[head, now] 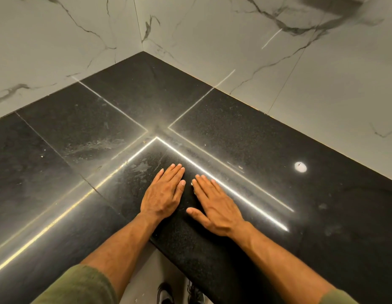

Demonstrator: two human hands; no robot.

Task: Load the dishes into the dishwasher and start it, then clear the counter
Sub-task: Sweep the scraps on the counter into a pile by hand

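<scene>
I have both hands flat on the black counter [245,137], palms down, near the inner corner where its two runs meet. My left hand [163,193] lies with fingers straight and close together, tips pointing toward the far corner of the wall; it holds nothing. My right hand [214,207] lies just beside it, fingers straight and angled up and to the left, thumb spread out toward the left wrist — it holds nothing either. The two hands are close but apart, with a narrow strip of dark stone showing between them.

The counter is polished black stone with pale speckles, cut in slabs with thin seams. Bright reflected strips of light [221,183] run across it and meet in a point just beyond my fingertips. A round reflected light spot [300,167] sits well to the right of my right hand. Faint smears [96,145] show on the slab to the left, beyond my left hand.

White marble-patterned wall tiles [59,51] with grey veins rise behind the counter on both sides and meet in a corner. No dishes or dishwasher show here. Green sleeves [81,286] cover my upper forearms at the bottom edge, and below the counter's edge I see a pale floor and shoes [165,294].
</scene>
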